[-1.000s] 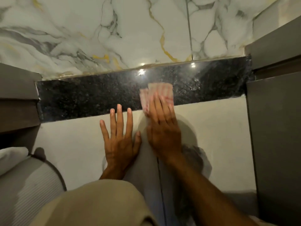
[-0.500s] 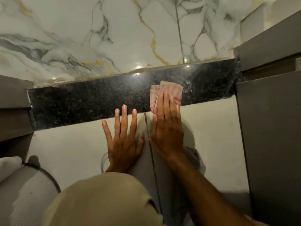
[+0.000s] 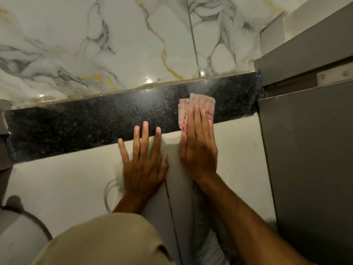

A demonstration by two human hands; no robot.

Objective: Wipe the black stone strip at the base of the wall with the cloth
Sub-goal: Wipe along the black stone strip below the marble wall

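While flat under the right hand (image 3: 198, 150), cloth (image 3: 194, 106) covers strip (image 3: 95, 129).

We see the stone strip (image 3: 86, 129) running left to right between the wall (image 3: 114, 44) behind it and the floor (image 3: 57, 178) before it. On its right part lies the cloth (image 3: 206, 104), under our right hand (image 3: 198, 150). Our left hand (image 3: 143, 165) lies flat on the floor just left of it, fingers (image 3: 145, 131) reaching onto the strip. A cabinet (image 3: 305, 150) stands at the right end.
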